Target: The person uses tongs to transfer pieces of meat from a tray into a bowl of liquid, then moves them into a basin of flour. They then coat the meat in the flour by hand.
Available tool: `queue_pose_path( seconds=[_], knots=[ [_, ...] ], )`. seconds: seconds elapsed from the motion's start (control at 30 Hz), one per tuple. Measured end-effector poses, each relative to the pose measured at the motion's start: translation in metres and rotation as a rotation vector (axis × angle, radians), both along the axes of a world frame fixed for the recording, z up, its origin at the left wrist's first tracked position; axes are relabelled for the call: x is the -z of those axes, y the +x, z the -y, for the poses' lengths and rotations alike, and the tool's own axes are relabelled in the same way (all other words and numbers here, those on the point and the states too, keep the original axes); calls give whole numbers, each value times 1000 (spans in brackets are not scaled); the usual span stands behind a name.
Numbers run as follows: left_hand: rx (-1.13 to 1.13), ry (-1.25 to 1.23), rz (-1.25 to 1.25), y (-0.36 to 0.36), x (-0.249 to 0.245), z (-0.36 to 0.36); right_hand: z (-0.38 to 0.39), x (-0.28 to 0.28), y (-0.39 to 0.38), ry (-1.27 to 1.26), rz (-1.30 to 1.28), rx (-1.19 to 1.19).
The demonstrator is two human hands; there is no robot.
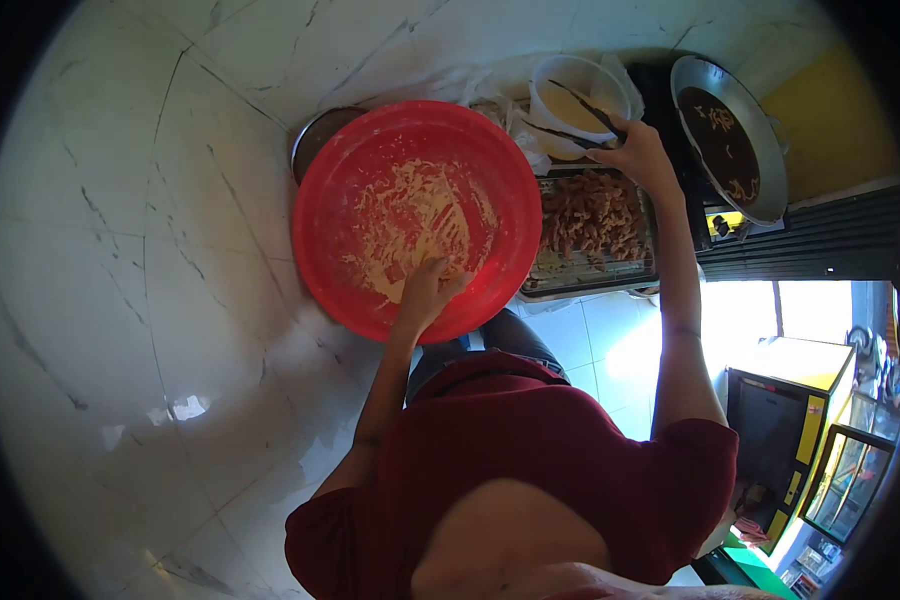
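My left hand (428, 297) is down in a large red basin (320, 240), at the near edge of a pale, floury mass (420, 210) streaked with clumps. Its fingers look drawn together, and what they hold, if anything, cannot be made out. In my right hand (635, 155) is a pair of black tongs (595, 112), its arms apart and pointing left over a white tub (625, 90) of pale yellow liquid (562, 105). Just below that hand, a tray (590, 290) with a wire rack bears a heap of brown fried pieces (595, 215).
A wide metal pan (772, 125) of dark oil, with pale strips floating in it, stands at the right. A round metal rim (308, 140) shows behind the basin. Crumpled clear plastic (520, 130) lies beside the tub. A yellow and black cabinet (780, 400) is at the lower right.
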State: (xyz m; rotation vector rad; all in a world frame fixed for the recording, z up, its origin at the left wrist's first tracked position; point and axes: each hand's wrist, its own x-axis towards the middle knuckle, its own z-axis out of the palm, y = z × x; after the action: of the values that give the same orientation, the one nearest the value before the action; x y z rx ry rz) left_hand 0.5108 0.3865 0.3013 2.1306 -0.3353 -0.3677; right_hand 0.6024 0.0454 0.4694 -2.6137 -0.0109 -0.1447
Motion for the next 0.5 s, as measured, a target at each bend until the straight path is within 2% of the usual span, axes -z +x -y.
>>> queue_pose_path(
  seconds=[0.07, 0.13, 0.23, 0.3, 0.4, 0.5],
  knots=[
    [75, -71, 7, -2, -10, 35, 17, -2, 17, -96, 18, 13],
    [144, -64, 50, -4, -11, 65, 34, 23, 36, -241, 102, -26],
    [218, 14, 119, 0, 8, 100, 44, 59, 68, -337, -95, -58],
    [238, 3, 92, 8, 34, 114, 47, 86, 85, -378, -81, -113],
    [238, 58, -27, 21, 15, 123, 46, 116, 101, -365, -65, -146],
    [173, 64, 23, 26, 20, 133, 40, 140, 108, -350, -68, -164]
  ],
)
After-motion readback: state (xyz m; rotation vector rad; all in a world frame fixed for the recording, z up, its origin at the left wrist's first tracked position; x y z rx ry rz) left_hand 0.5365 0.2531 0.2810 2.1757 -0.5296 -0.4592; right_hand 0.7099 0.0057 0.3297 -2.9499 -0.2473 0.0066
